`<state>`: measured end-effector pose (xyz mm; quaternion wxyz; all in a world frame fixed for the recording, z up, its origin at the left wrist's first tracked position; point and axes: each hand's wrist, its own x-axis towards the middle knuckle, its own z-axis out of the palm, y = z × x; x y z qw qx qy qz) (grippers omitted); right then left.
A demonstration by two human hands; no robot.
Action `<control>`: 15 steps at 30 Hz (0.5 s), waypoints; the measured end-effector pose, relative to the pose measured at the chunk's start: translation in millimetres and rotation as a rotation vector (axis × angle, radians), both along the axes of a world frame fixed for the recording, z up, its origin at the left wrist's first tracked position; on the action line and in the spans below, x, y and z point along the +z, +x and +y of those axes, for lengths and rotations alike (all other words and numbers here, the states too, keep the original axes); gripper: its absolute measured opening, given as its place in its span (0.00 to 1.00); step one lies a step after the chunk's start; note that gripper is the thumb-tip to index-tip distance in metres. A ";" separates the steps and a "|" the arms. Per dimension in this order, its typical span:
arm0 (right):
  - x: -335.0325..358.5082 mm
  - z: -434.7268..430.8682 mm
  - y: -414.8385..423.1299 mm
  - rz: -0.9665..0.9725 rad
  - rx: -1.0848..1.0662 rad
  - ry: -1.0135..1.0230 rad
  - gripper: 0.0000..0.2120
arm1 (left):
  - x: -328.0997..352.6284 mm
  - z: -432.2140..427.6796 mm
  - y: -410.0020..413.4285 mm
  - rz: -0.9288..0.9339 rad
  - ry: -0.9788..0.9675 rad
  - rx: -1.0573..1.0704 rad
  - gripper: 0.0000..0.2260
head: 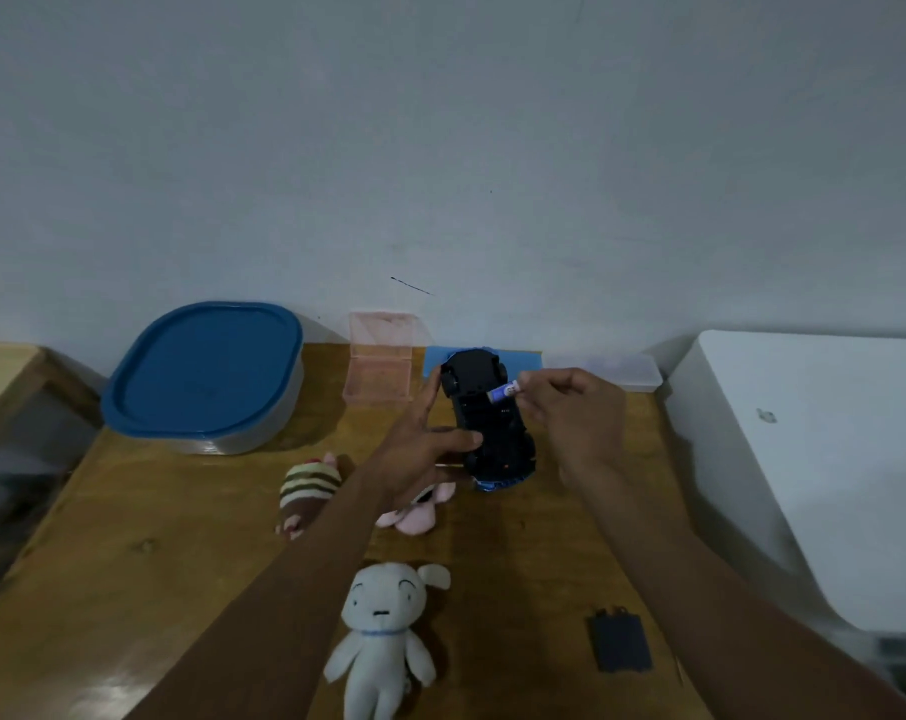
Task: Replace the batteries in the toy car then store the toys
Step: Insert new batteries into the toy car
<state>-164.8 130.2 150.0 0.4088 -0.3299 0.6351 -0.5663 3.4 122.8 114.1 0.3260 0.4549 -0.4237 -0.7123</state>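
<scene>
far left of the left fingers, a tub with a blue lid (201, 374) sits at the back of the worktop (154, 563). a striped plush (307, 491) lies just left of that wrist, and a pink plush (414, 511) is partly hidden under the left hand (424, 454). a white plush (383, 636) lies well below, between the forearms. a pink clear box (380, 366) stands just beyond the left fingertips. the left fingers run up the side of the toy car (492, 428), thumb across its black underside, gripping it belly-up. the right hand (570, 413) pinches a battery (502, 391), its free end touching the underside near the far wheels. beyond the right fingers lie a blue sheet (523, 358) and a clear box (622, 371); a black cover (619, 641) lies well below them, a white appliance (804, 459) to their right
</scene>
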 end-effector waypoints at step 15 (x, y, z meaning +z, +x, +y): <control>-16.8 -3.4 18.4 0.632 0.105 0.042 0.09 | 7.9 -0.8 2.4 -0.070 0.003 0.000 0.40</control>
